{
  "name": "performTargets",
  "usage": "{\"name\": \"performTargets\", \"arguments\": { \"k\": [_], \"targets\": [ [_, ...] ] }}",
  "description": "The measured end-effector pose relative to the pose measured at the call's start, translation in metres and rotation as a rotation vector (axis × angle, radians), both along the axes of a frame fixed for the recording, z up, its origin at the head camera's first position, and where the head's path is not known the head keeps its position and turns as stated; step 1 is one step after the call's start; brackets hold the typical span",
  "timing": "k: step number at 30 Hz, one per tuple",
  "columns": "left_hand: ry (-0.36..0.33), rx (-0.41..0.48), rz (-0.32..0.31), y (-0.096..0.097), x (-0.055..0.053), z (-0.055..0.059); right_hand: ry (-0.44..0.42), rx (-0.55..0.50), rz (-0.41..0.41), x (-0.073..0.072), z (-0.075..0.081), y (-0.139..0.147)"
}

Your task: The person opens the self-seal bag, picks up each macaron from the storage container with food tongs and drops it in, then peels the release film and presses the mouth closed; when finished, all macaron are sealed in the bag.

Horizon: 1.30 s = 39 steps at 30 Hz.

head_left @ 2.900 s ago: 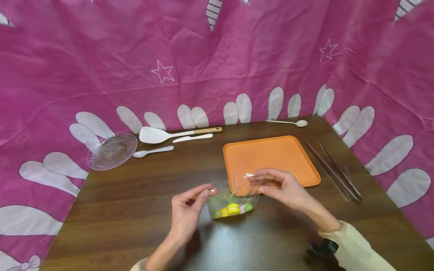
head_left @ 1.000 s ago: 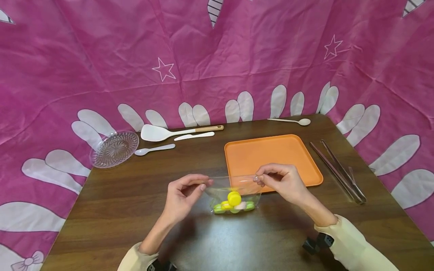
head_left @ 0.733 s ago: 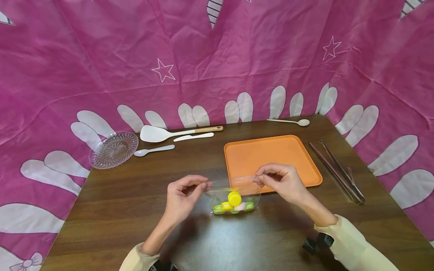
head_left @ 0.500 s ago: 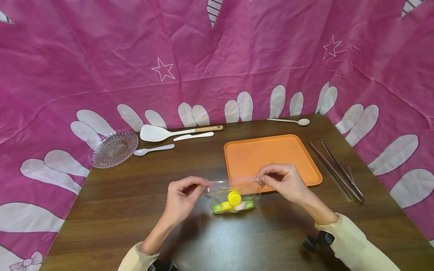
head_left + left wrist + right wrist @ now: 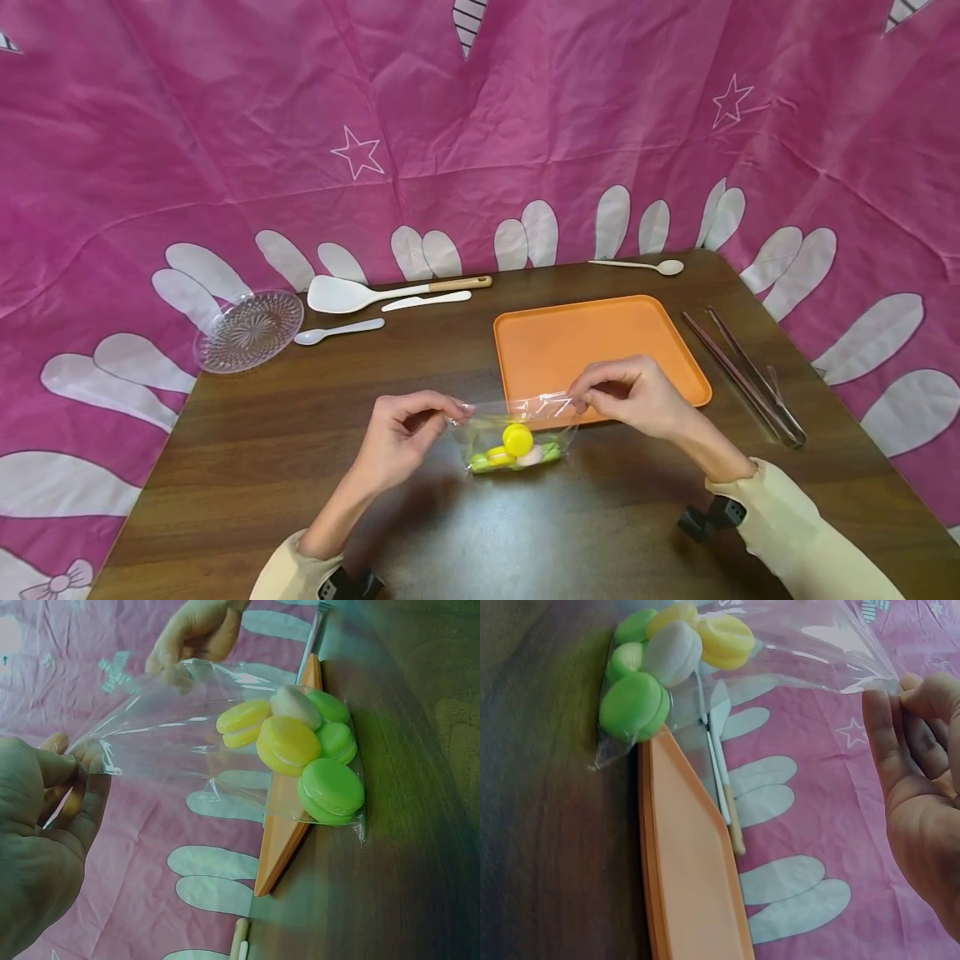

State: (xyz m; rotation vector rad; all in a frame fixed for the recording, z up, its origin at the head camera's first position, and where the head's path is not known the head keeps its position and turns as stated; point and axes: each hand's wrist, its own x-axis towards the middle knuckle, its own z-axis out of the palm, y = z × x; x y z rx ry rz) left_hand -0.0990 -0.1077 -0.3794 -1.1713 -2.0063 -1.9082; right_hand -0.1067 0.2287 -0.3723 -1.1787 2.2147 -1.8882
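A clear plastic bag [image 5: 487,417] is held up by its top edge between both hands. In its bottom lie several macarons: green [image 5: 331,787], yellow [image 5: 518,439] and a pale one [image 5: 673,652]. The left hand [image 5: 401,435] pinches the bag's left top corner between thumb and fingers. At the opposite top corner the right hand [image 5: 633,396] pinches the film, its fingertips overlapping the front of the orange tray [image 5: 592,333] in the head view. Through the film, the left wrist view shows the macarons heaped together near the wooden table.
On the left stand a clear patterned plate [image 5: 251,332], a white spoon [image 5: 339,331], a white knife [image 5: 426,301] and a spatula [image 5: 345,294]. Metal tongs [image 5: 742,379] lie right of the tray, and a long spoon [image 5: 669,267] lies at the back. A pink cloth [image 5: 450,125] hangs behind.
Since the earliest frame the bag has been spread wider and flatter, with a yellow macaron now on top. In the last second the hands have shifted only slightly, both still pinching it.
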Motion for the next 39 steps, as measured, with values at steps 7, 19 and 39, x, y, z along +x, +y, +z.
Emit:
{"name": "performTargets", "arguments": {
  "k": [7, 19, 39],
  "targets": [
    [0.013, -0.043, 0.015, -0.001, 0.001, 0.003, -0.005, -0.003, 0.016, -0.002, 0.005, 0.002],
    [0.032, -0.038, 0.014, -0.006, 0.000, 0.010, -0.038, 0.072, -0.091, 0.001, 0.011, 0.005],
    [0.055, -0.335, 0.136, 0.013, -0.005, 0.011, 0.028, 0.106, -0.069, 0.001, 0.015, 0.001]
  ]
}}
